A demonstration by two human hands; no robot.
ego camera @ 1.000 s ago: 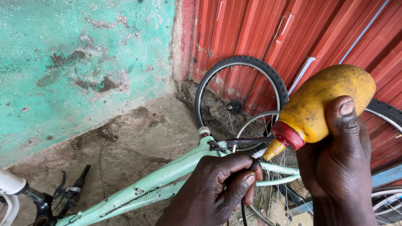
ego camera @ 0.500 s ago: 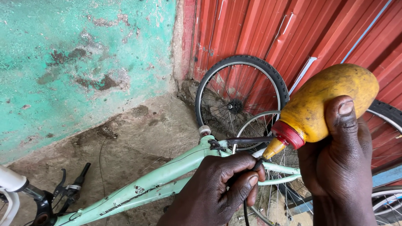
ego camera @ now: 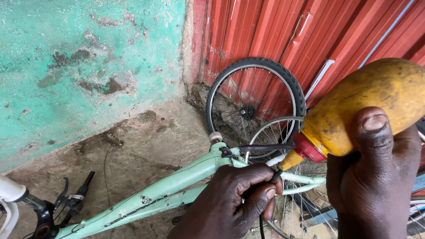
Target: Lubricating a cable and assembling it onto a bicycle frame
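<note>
1. One container shows: a grimy yellow squeeze bottle, rounded and smeared with dirt, with a red collar and a tapered yellow nozzle; its contents cannot be seen through the opaque plastic.
2. Right hand is clamped around the bottle from below, thumb pressed flat on its side, tipping it so the nozzle points down and left.
3. Left hand is closed in a pinch on a thin black cable, thumb and forefinger meeting just under the nozzle tip.
4. Both hands sit close together but do not touch, low in the view at the right, above the frame's rear stays.
5. Under them lies a mint-green bicycle frame, smooth painted tubing running from lower left toward the nozzle; a black brake lever sits near the white stem at lower left.
6. Behind stands a loose spoked wheel with a knobbly black tyre, leaning against a ribbed red corrugated sheet.
7. To the left rises a rough turquoise wall with flaking patches, above a dusty concrete floor.
</note>
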